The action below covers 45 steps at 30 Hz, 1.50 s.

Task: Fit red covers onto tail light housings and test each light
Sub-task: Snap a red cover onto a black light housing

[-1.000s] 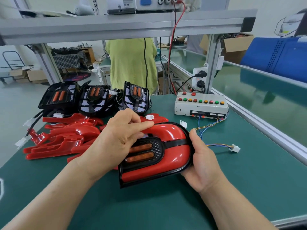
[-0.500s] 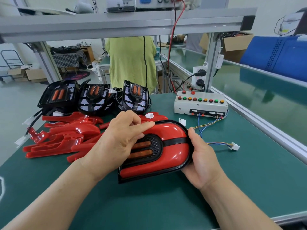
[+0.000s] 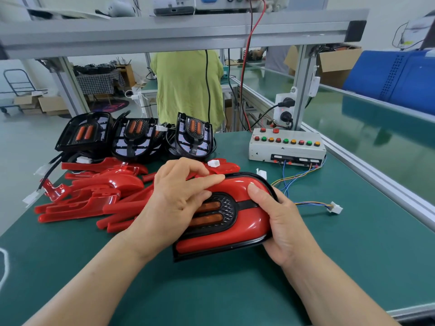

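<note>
A tail light housing with a red cover (image 3: 244, 231) on it lies on the green bench in front of me. My left hand (image 3: 179, 196) lies over its left part, fingers pressing the cover's upper edge. My right hand (image 3: 280, 220) grips the rounded right end, thumb on top of the red cover. Three bare black housings (image 3: 134, 135) lean at the back left. A heap of loose red covers (image 3: 94, 196) lies left of my hands.
A grey test box (image 3: 287, 147) with coloured buttons stands at the back right; its wires end in a white plug (image 3: 335, 207). An aluminium rail (image 3: 376, 180) bounds the bench on the right. A person in a green shirt (image 3: 186, 90) stands behind the bench.
My right thumb has moved up onto the top of the red cover, and the hand now wraps further round the housing's right end. My left hand keeps pressing the cover.
</note>
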{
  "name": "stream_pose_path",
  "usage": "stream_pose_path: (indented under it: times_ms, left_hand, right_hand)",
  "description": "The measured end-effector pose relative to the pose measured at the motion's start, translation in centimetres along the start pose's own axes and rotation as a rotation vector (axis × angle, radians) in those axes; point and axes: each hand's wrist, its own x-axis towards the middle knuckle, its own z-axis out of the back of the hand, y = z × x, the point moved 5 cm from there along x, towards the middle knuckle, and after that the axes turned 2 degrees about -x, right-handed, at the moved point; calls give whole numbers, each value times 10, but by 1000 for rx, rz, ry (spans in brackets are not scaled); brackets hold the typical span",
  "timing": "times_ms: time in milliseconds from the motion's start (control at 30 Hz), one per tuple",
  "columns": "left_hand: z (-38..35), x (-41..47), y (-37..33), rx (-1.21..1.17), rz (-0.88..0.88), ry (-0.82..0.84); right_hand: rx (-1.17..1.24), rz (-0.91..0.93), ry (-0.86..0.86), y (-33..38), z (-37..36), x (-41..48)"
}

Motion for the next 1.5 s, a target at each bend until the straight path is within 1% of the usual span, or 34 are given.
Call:
stream_pose_path:
  times_ms: [33, 133, 167, 200, 267, 400, 500, 567, 667, 800, 1133, 1333, 1500]
  left_hand:
    - [1, 0, 3, -92, 91, -21]
    - [8, -6, 27, -402, 518, -102]
    - [7, -9, 33, -509, 619, -71]
    - [3, -12, 37, -634, 674, -5]
    - [-5, -19, 39, -841, 725, 118]
    - [-12, -22, 40, -1110, 815, 143]
    - [-16, -20, 33, -1313, 784, 192]
    - [-16, -19, 29, -1408, 759, 222]
    - [-18, -19, 30, -1381, 747, 217]
    - [-19, -20, 34, -1371, 787, 158]
    - [-20, -19, 27, -1350, 845, 62]
    - [-21, -19, 26, -1349, 860, -6]
    - [-21, -19, 29, -1298, 873, -54]
  right_hand:
    - [3, 7, -6, 1, 1, 0]
    - [18, 18, -23, 2, 4, 1]
    - [20, 19, -27, 3, 6, 1]
    - [20, 21, -29, 4, 6, 1]
    - [25, 26, -31, 4, 7, 1]
    - [28, 21, -21, 4, 5, 0]
    - [29, 28, -21, 4, 6, -1]
    - [28, 29, -24, 5, 5, -1]
    - [27, 33, -22, 5, 4, -2]
    - [28, 38, 8, 6, 1, -4]
    - [45, 16, 20, 3, 4, 0]
    - [36, 5, -3, 2, 7, 2]
    - [33, 9, 0, 2, 6, 2]
